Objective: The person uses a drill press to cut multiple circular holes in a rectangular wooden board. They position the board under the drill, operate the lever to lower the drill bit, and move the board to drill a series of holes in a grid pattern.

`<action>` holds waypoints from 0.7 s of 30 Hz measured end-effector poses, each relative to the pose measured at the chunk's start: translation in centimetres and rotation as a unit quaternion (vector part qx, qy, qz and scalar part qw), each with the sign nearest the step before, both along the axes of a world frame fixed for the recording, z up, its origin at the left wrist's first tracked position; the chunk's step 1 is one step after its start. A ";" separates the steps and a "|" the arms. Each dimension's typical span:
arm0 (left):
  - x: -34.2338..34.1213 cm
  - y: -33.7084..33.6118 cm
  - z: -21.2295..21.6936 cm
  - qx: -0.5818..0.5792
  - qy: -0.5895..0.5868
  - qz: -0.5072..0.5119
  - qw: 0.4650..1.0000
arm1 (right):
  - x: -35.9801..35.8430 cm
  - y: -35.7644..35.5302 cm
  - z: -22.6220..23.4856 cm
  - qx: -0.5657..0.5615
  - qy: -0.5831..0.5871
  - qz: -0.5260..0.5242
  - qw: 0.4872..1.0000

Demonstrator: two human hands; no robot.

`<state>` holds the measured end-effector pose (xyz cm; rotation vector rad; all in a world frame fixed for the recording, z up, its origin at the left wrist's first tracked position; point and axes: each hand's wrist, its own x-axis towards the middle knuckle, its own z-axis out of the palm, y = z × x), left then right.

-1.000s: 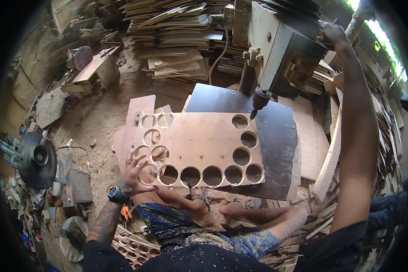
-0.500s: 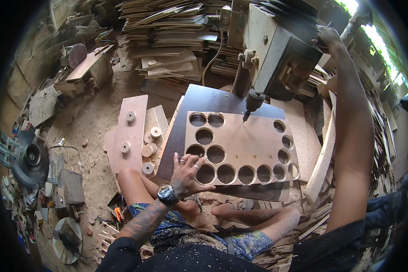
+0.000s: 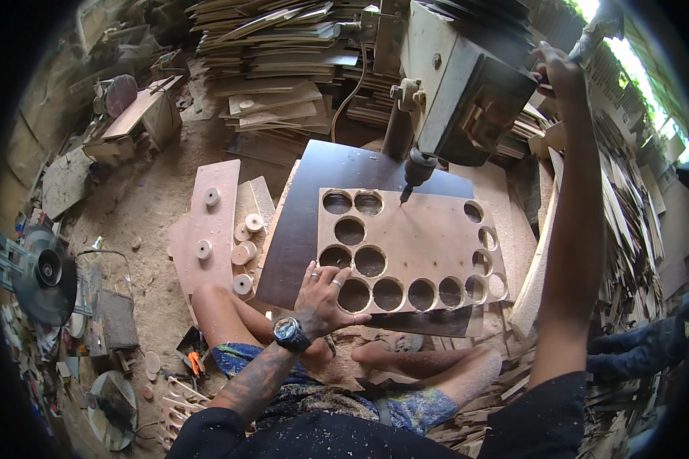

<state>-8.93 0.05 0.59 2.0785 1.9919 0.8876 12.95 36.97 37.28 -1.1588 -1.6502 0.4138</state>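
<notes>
Your left hand [image 3: 320, 300], the nearer, rests with thumb and fingers spread at the near-left corner of the perforated board [image 3: 429, 237]. The board extends rightward, long axis left-to-right, beneath the drill bit [image 3: 406, 193]. Your raised right hand's [image 3: 563, 75] grip is indeterminable.

Your pale, pinkish-tan plywood panel [image 3: 436, 237] is rectangular and lies flat on the dark surface [image 3: 289, 249], long side running left to right, its right end over paler wood. Round holes cluster at its left, line its near edge and climb its right end; small dark marks dot the uncut middle. Above it your drill press [image 3: 467, 92], pale-sided, points its dark chuck [image 3: 419, 167] and slim bit [image 3: 406, 190] down toward the panel's far half.
</notes>
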 end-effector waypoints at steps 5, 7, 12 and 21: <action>0.0 0.0 -0.2 0.009 0.002 -0.002 1.000 | 1.9 -8.1 -6.1 0.088 0.096 -0.027 0.991; -0.1 0.1 -0.2 0.031 0.008 -0.002 0.999 | 1.9 -10.7 -8.7 0.117 0.132 -0.040 0.984; -0.2 0.1 0.0 0.002 -0.003 -0.007 1.000 | 1.6 -13.4 -11.8 0.132 0.174 -0.061 0.974; -0.1 -0.1 0.3 0.012 -0.006 -0.001 1.000 | 1.7 -15.1 -14.9 0.127 0.242 -0.042 0.961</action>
